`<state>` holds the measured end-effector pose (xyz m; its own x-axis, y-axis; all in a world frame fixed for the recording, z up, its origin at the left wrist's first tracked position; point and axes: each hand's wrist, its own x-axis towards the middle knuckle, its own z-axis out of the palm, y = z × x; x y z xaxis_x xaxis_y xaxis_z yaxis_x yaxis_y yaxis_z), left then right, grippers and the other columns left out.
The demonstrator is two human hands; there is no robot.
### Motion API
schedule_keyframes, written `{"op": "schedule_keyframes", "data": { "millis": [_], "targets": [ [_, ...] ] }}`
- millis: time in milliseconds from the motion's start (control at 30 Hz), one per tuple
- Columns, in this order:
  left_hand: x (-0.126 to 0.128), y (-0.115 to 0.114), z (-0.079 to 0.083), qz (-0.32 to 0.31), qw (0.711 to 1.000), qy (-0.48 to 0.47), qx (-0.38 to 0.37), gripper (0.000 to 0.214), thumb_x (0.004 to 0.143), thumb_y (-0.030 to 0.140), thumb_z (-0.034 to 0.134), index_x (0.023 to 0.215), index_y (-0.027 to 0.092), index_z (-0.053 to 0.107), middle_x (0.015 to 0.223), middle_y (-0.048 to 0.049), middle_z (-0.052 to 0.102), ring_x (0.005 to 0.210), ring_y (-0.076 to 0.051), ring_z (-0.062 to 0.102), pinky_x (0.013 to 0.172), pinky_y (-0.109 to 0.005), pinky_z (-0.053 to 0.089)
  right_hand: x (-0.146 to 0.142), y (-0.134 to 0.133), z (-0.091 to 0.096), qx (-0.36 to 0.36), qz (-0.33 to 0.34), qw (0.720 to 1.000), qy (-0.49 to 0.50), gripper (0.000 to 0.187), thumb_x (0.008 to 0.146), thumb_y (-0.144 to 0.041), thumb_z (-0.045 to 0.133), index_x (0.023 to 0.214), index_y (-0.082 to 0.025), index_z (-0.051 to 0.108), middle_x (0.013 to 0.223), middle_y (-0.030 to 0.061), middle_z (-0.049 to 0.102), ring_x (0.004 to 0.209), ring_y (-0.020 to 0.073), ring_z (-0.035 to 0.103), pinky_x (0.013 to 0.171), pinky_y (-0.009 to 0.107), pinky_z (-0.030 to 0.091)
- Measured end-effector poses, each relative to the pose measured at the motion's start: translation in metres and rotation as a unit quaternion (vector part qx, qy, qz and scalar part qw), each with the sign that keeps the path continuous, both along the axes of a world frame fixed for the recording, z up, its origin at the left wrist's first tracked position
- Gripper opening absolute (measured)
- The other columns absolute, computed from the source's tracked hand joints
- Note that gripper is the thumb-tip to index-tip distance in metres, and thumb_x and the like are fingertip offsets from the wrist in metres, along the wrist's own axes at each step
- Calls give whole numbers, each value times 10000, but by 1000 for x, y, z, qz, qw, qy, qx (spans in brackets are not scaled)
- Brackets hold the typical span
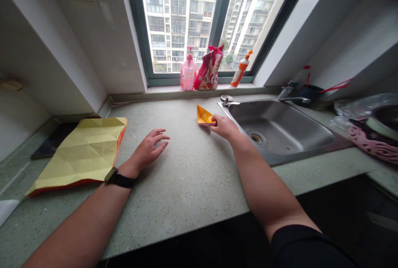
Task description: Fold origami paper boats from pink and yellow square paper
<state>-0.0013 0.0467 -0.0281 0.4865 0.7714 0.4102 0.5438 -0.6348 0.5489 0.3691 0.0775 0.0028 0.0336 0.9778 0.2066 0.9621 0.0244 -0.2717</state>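
Note:
My right hand (224, 127) grips the right end of a small folded orange paper boat (203, 118). The boat is at the far side of the green speckled counter, left of the sink; whether it touches the surface I cannot tell. My left hand (152, 146) hovers over or rests on the counter's middle, fingers spread and nothing in them. Left of that hand lies a stack of creased paper sheets (90, 148), pale yellow on top with orange and red edges below. The stack partly covers a dark flat object (52, 141).
A steel sink (298, 135) with a tap (292, 94) is set into the counter on the right. A pink pump bottle (188, 73), a red bag (209, 71) and an orange bottle (241, 70) line the windowsill. A pink basket (371, 141) stands far right.

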Motion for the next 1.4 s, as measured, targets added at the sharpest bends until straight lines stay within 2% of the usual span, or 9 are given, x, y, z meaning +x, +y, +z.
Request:
{"op": "schedule_keyframes", "data": {
  "millis": [200,433,567,700,900,1033,1167,1300,1400],
  "targets": [
    [0,0,0,-2,1000,1,0,302,1084,400,574,1170,237,813,1438,-129,694,1374,-306,673,1237,-567,536,8,10,-10,52,-76,996,-9,122,930,-286,734,1044,-252,764,989,98,813,855,263,704,659,331,399],
    [1,2,-3,-8,1000,11,-1,307,1087,393,569,1160,232,820,1427,-136,703,1371,-310,677,1231,-572,540,15,15,-12,53,-111,992,-13,139,1002,-285,659,1062,-246,778,1074,111,818,893,268,710,668,332,387],
    [1,2,-4,-8,1000,15,-2,306,1087,392,568,1155,233,821,1426,-137,706,1376,-312,673,1231,-573,541,16,16,-15,49,-115,992,-11,158,955,-201,675,1064,-235,786,1124,118,816,942,274,718,688,335,410],
    [1,1,-4,-6,1000,9,-3,302,1082,384,570,1147,234,824,1426,-136,702,1369,-310,680,1230,-558,545,15,16,-16,52,-108,993,-5,171,919,-233,711,1066,-247,796,1111,102,817,956,278,722,692,334,445],
    [2,0,-5,-9,1000,4,0,258,1072,343,597,1145,234,819,1429,-137,699,1351,-302,693,1208,-546,561,4,7,-2,102,-107,989,12,250,901,-285,711,1129,-243,806,1075,117,816,928,306,720,723,366,482],
    [3,0,-5,-10,1000,3,7,217,1059,283,623,1160,238,810,1407,-119,717,1320,-279,708,1188,-524,572,-24,-3,0,193,-9,979,71,224,949,-287,622,1065,-211,797,1036,136,802,938,310,714,832,399,517],
    [8,-4,-1,17,999,14,31,182,1036,208,652,1151,235,791,1278,-90,766,1216,-264,736,1139,-481,591,-62,-7,-21,136,116,973,149,230,940,-310,598,974,-230,811,814,74,764,778,263,690,792,378,518],
    [2,-4,13,155,981,68,91,185,1013,166,665,1169,231,740,1151,-83,764,1124,-290,729,1088,-485,594,-78,-1,-43,34,221,956,188,242,914,-365,619,928,-244,828,843,58,802,759,243,698,752,362,518],
    [-27,0,31,273,950,111,106,179,997,202,698,1176,212,706,1168,-115,738,1141,-330,707,1062,-509,592,-71,6,-49,15,213,952,217,267,916,-402,626,933,-246,841,825,56,805,760,247,708,739,360,531]
  ]
}}
